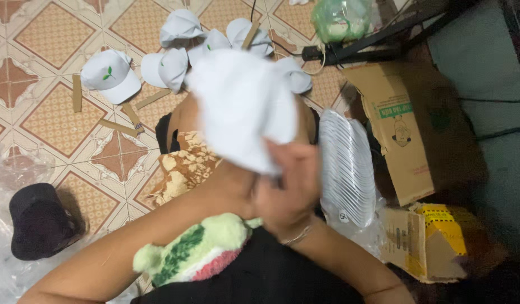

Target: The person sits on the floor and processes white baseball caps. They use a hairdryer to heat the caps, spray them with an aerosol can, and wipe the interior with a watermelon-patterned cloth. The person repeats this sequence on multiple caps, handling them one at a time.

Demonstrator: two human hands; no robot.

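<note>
Both my hands hold a white cap (240,107) up in front of me, blurred by motion. My right hand (291,186) grips its lower right edge, fingers closed over the cloth. My left hand (237,188) is mostly hidden behind the cap and my right hand, gripping it from underneath. Several more white caps (110,73), one with a green leaf mark, lie on the tiled floor beyond. A stack of clear plastic cap inserts (344,163) stands just right of my hands.
Brown cardboard strips (119,126) lie on the floor tiles. A black cap (40,219) sits at the left on clear plastic wrap. Cardboard boxes (406,129) are at the right, a green bag (341,19) at the top. A green plush toy (198,253) rests on my lap.
</note>
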